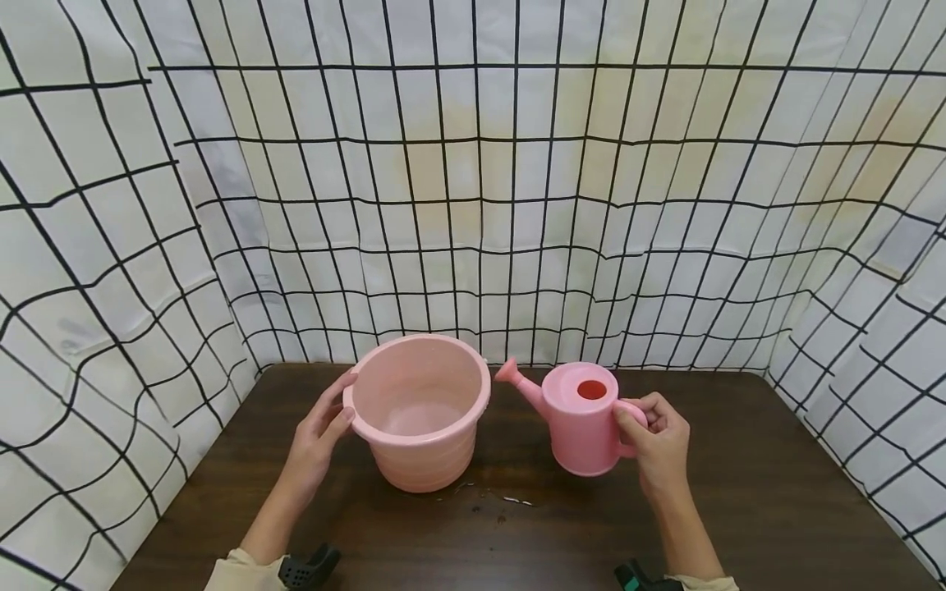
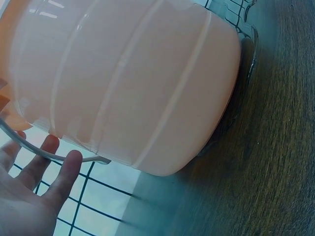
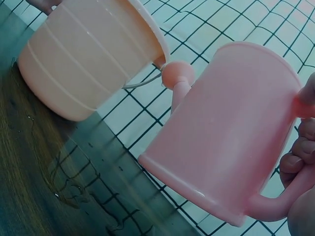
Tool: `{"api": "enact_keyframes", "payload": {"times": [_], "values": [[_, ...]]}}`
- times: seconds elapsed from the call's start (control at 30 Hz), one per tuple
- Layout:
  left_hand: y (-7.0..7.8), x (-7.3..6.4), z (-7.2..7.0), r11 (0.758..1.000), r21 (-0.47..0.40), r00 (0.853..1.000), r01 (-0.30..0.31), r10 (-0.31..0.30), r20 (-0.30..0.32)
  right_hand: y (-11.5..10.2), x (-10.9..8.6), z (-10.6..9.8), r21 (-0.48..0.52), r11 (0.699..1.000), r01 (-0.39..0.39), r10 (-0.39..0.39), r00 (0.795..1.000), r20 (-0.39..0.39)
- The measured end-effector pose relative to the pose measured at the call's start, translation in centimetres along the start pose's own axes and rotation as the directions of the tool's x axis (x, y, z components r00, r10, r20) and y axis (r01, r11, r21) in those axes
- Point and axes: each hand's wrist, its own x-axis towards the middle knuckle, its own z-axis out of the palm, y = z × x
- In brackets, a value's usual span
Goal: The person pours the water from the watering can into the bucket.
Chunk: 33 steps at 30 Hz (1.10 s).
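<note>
A pale pink bucket (image 1: 421,460) stands on the dark table with its mouth facing up. My left hand (image 1: 319,435) touches its left rim with thumb and fingers. Beside the bucket's grey wire handle (image 2: 29,147), several fairly straight fingers of that hand spread apart in the left wrist view. To the right, a pink watering can (image 1: 584,439) is held upright by my right hand (image 1: 658,435), whose fingers curl round the looped handle (image 3: 273,209). The can's spout (image 1: 528,390) points left at the bucket, its rose close to the rim.
Small splashes of water (image 1: 517,501) lie on the dark wooden table (image 1: 739,476) in front of the bucket and can. White cloth walls with a black grid (image 1: 502,222) enclose the back and both sides. Both wrists carry dark bands (image 1: 310,566).
</note>
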Motion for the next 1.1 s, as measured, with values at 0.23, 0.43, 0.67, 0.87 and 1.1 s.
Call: {"api": "enact_keyframes", "payload": {"times": [0.23,0.43,0.67,0.87,1.1], "values": [[0.0,0.0,0.0,1.000,-0.003,1.000,-0.006,0.006,0.018,0.4,-0.3,-0.1,-0.030,0.999,-0.010,0.011,1.000,0.010],[-0.1,0.0,0.0,1.000,-0.004,1.000,-0.003,0.003,0.011,0.9,-0.4,-0.1,-0.030,1.000,-0.008,0.008,1.000,0.024],[-0.1,0.0,-0.1,1.000,0.004,1.000,-0.006,0.006,0.007,1.2,-0.3,0.0,-0.074,0.997,-0.012,0.013,1.000,0.012],[0.0,0.1,0.0,1.000,0.010,1.000,0.000,-0.001,0.011,1.5,-0.1,-0.1,-0.085,0.996,-0.013,0.015,1.000,0.019],[0.0,0.0,-0.1,1.000,0.018,1.000,0.002,-0.002,0.007,1.9,-0.2,0.1,-0.041,0.998,-0.041,0.041,0.999,0.003]]}}
